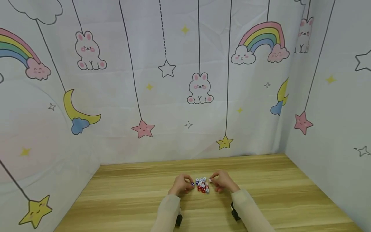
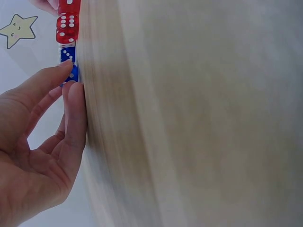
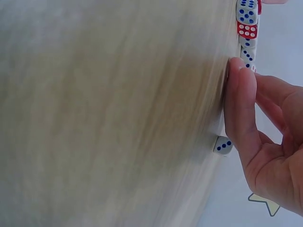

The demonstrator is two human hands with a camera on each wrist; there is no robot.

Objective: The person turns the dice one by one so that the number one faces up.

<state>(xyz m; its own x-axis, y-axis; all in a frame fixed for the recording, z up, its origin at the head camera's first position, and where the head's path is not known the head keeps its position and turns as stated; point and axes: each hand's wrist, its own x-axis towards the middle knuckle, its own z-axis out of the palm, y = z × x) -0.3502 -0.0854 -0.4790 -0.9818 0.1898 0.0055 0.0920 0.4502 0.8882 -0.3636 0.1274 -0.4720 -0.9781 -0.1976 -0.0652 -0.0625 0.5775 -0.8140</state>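
Note:
In the head view, a cluster of small dice (image 1: 202,185), red, white and blue, sits on the table between both hands. The left hand (image 1: 181,184) is on its left side, with thumb and fingertips pinching a blue die (image 2: 71,74). Just beyond those fingertips, the left wrist view shows another blue die (image 2: 67,54) and red dice (image 2: 67,28) in line. On the cluster's right side, the right hand (image 1: 222,181) pinches a white die (image 1: 210,180) between thumb and index finger. A separate white die with blue dots (image 3: 222,145) appears partly behind the right hand's fingers.
The wood-grain table (image 1: 130,199) runs back to a white curtain (image 1: 174,106) printed with rabbits, stars and rainbows, which also encloses both sides. Dark wrist straps (image 1: 235,212) show under the light sleeves (image 1: 168,209).

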